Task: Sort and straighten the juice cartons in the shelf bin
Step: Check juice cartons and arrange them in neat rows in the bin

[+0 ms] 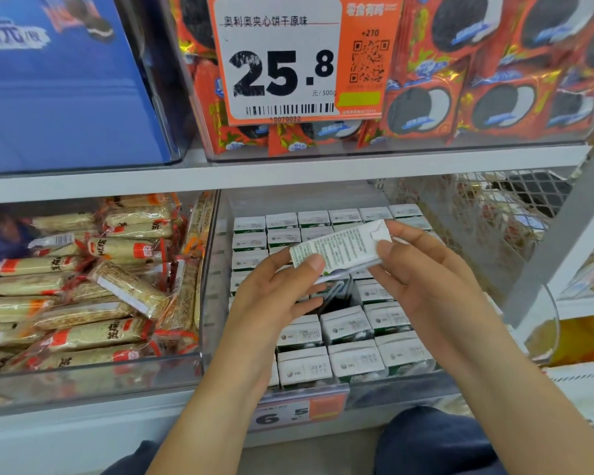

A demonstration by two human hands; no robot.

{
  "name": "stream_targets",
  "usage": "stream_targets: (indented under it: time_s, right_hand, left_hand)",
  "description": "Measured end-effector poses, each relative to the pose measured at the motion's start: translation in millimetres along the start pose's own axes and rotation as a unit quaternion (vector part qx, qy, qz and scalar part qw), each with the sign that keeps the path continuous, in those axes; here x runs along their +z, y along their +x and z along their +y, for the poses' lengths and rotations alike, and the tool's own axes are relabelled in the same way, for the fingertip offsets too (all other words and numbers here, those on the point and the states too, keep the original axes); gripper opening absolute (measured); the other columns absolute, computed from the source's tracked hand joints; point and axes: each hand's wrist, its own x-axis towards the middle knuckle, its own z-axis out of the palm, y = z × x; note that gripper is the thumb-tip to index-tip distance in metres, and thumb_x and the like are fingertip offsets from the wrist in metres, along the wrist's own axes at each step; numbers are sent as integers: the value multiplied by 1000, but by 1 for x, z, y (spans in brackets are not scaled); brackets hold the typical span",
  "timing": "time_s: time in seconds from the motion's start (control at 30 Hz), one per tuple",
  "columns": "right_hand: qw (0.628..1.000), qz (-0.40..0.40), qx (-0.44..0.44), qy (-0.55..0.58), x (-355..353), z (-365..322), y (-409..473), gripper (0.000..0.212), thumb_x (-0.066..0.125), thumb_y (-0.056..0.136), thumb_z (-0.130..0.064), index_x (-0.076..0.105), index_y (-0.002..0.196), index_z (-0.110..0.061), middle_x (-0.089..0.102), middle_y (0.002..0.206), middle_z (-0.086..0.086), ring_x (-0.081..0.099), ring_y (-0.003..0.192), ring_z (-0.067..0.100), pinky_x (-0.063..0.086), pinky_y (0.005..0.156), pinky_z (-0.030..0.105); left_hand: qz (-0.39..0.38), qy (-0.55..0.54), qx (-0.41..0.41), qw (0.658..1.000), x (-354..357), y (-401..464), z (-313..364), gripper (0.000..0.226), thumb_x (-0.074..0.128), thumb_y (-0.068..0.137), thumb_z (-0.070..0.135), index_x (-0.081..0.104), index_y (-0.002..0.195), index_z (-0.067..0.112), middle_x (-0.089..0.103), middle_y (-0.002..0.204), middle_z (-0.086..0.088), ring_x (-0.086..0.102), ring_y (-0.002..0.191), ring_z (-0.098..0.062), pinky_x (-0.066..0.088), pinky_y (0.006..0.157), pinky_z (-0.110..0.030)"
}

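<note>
Both hands' fingers (396, 265) pinch a white-green printed paper carton (340, 248) sideways above packed upright cartons (354, 361) in the clear plastic bin (208, 303), wrapped sesame bars (93, 303) leftward.

Even, bright, diffuse light fills the scene, seemingly from overhead; shadows are soft and faint. A darker pocket sits in the gap among the white upright cartons (336, 296) below the hands. The clear plastic bin front (93, 378) carries pale reflections and a milky sheen, and the glossy red-orange biscuit packets (494, 97) catch small highlights. The large white-and-orange price card (282, 60) is fairly sharp, though its digits look smeared by compression. The blue box (59, 80) at the upper left is blurred. Wide-angle distortion bends the grey shelf edge (288, 173) and slants the right-hand upright (563, 217). Small print on the cartons is unreadable.
</note>
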Motion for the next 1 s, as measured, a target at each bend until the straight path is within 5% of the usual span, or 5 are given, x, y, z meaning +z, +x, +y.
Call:
stream_targets:
  time_s: [0.23,0.4,0.57,0.83,1.0]
  right_hand:
    - [998,-57,19,16,-10,-6,1,46,67,64,-10,65,110,-14,71,97,1,68,94,15,56,81,24]
    - [997,-71,-3,35,-13,-6,1,53,58,65,5,66,113,-14,63,122,11,60,113,24,55,85,31]
    - [994,-91,-19,56,-13,-5,2,54,55,64,6,65,115,-12,66,115,7,63,103,22,56,78,27]
    - [989,-120,-80,33,-14,-12,1,60,48,60,12,62,112,-14,69,107,1,64,93,14,53,69,23]
    - [992,-103,-73,27,-12,-11,-1,55,52,63,5,64,114,-13,68,110,1,64,97,14,53,72,23]
  left_hand:
    - [-21,-5,36,999,-4,-1,-2,35,78,65,23,70,99,25,74,104,0,69,100,-15,55,86,-33]
    - [-67,-45,41,996,-6,1,-2,46,76,61,6,69,103,23,72,109,-3,68,101,-19,55,81,-27]
    - [-79,-28,40,996,-7,2,-2,57,73,61,3,62,114,18,71,111,-2,67,104,-19,53,83,-26]
    - [-19,151,146,978,3,-3,-9,61,82,67,1,61,96,51,70,105,19,64,101,-1,49,82,-12]
    - [-1,152,155,976,5,-2,-10,56,82,65,3,60,105,36,71,106,16,65,101,-4,49,82,-13]
